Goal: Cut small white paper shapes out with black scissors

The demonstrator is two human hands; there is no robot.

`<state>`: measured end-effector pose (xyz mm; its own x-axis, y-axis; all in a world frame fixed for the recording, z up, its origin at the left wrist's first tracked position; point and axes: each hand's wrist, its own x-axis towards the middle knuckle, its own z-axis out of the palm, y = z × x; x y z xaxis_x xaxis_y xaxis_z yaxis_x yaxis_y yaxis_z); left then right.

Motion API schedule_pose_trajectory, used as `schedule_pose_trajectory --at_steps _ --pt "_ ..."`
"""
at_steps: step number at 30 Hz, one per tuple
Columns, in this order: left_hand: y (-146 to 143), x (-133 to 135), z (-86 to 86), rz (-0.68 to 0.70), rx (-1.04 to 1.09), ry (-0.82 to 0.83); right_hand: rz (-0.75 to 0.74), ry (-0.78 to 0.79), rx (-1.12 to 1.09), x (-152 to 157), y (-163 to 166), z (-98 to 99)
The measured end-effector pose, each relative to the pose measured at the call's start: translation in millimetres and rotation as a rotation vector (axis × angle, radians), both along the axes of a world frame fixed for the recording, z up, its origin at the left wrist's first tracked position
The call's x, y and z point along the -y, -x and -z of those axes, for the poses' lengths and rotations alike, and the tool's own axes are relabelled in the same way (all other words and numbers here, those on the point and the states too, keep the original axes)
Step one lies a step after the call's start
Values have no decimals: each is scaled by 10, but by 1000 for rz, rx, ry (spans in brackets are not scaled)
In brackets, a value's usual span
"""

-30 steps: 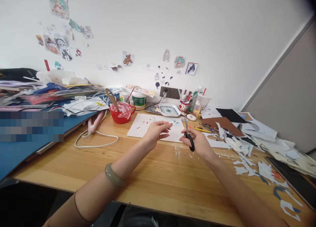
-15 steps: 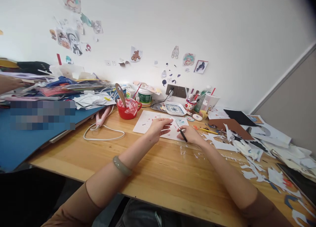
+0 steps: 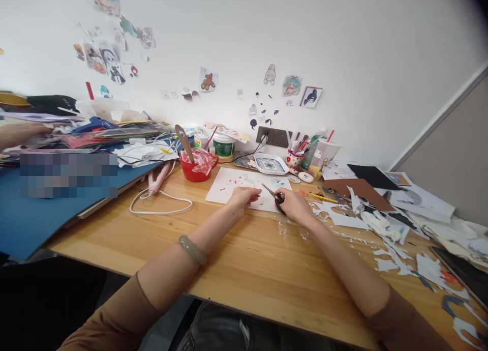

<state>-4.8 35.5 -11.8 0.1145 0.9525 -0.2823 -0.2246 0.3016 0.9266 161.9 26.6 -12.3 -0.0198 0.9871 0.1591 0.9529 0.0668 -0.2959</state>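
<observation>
My right hand (image 3: 294, 206) is closed round the black handles of a pair of scissors (image 3: 280, 201). Their blades point up and to the left over a white sheet of paper (image 3: 217, 189), which bears small coloured cut pieces. Just left of the blade tips, my left hand (image 3: 243, 198) has its fingers pressed together above the sheet's front edge. Whatever sits between those fingertips is too small or hidden to make out. Tiny white paper snips (image 3: 282, 230) lie on the wood in front of the right hand.
A red pot (image 3: 196, 170) and a patterned square dish (image 3: 270, 164) stand behind the sheet. Paper scraps (image 3: 345, 216) spread along the right. A pink corded tool (image 3: 158, 180) lies left. Another person's hand (image 3: 23, 133) reaches over the pile at far left.
The scissors have turned in my right hand, from slanting steeply to pointing left towards my left hand. My left hand has dropped slightly, its fingers drawn closer together.
</observation>
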Motion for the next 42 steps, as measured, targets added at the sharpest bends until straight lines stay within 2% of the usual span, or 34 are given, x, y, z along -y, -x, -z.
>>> schedule_pose_trajectory --at_steps 6,11,19,28,34,42 --pt "1 -19 19 -16 4 18 33 -38 6 -40 -35 55" --pt "15 -58 45 -22 25 38 69 -20 38 -6 -169 -43" --pt "40 -96 62 -34 72 54 -68 59 182 318 -134 -200" --pt "50 -87 66 -14 34 23 -178 69 293 426 -28 -257" --pt "49 -112 54 -3 -151 -97 -168 73 383 466 -39 -291" --pt "127 -130 6 68 -601 -427 -174 50 497 500 1 -282"
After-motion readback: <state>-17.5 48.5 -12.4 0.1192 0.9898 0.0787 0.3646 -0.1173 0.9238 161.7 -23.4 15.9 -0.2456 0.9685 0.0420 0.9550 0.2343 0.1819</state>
